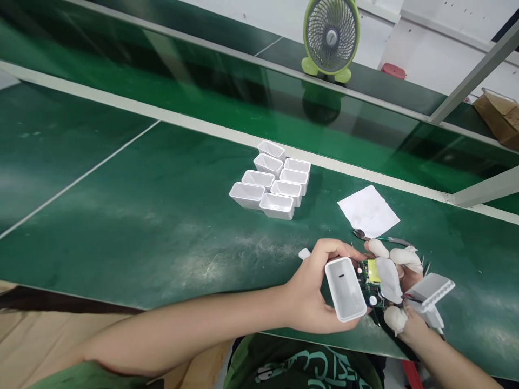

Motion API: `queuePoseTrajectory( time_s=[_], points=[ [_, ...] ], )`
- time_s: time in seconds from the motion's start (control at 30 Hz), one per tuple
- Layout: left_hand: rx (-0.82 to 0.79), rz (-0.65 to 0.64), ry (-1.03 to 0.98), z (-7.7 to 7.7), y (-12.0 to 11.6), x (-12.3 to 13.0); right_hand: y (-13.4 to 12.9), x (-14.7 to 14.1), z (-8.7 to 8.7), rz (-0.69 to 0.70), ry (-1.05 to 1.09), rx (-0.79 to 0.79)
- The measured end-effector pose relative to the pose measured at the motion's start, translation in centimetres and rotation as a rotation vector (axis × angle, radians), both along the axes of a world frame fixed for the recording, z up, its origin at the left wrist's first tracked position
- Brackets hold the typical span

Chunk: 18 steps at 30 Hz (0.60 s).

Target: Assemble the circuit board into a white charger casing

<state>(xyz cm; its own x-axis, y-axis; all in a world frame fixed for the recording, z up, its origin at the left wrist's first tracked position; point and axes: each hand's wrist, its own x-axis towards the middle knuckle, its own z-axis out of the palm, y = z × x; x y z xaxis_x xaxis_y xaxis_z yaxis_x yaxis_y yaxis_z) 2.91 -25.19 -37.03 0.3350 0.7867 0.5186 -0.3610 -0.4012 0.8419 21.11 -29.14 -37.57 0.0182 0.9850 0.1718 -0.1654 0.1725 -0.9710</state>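
My left hand [314, 292] is wrapped round a white plastic case [345, 289], its open side toward the camera and a small dark slot inside. Just right of the case, my right hand [405, 286], with white covers on several fingertips, holds a circuit board [373, 289]. The board carries a yellow component and a white pad. A white ribbed plastic part [432, 292] hangs by the right palm, with thin wires running to the board. Part of the right hand is hidden behind the board.
Several open white cases [277, 206] stand in two rows on the green table [182, 216]. Beyond my hands are a white paper [368, 210] and pliers [389, 239]. A green fan [331, 38] stands on the shelf behind, and a brown box [498, 116] is at the right.
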Motion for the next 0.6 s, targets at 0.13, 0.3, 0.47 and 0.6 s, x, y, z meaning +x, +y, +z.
queuePoseTrajectory(
  time_s=[0.13,0.3,0.47,0.6],
  points=[
    [0.02,0.004,0.017,0.4,0.3,-0.2,0.2,0.2,-0.3,0.027,0.043,0.029],
    [0.028,-0.016,0.02,0.5,0.5,-0.2,0.5,-0.4,0.8,0.038,0.017,0.051],
    [-0.048,-0.068,0.053,0.9,0.7,-0.5,0.7,0.9,1.4,0.002,0.032,0.006],
    [-0.143,-0.091,0.298,1.7,0.8,-0.9,0.7,4.0,0.1,-0.116,0.055,0.081]
  ],
)
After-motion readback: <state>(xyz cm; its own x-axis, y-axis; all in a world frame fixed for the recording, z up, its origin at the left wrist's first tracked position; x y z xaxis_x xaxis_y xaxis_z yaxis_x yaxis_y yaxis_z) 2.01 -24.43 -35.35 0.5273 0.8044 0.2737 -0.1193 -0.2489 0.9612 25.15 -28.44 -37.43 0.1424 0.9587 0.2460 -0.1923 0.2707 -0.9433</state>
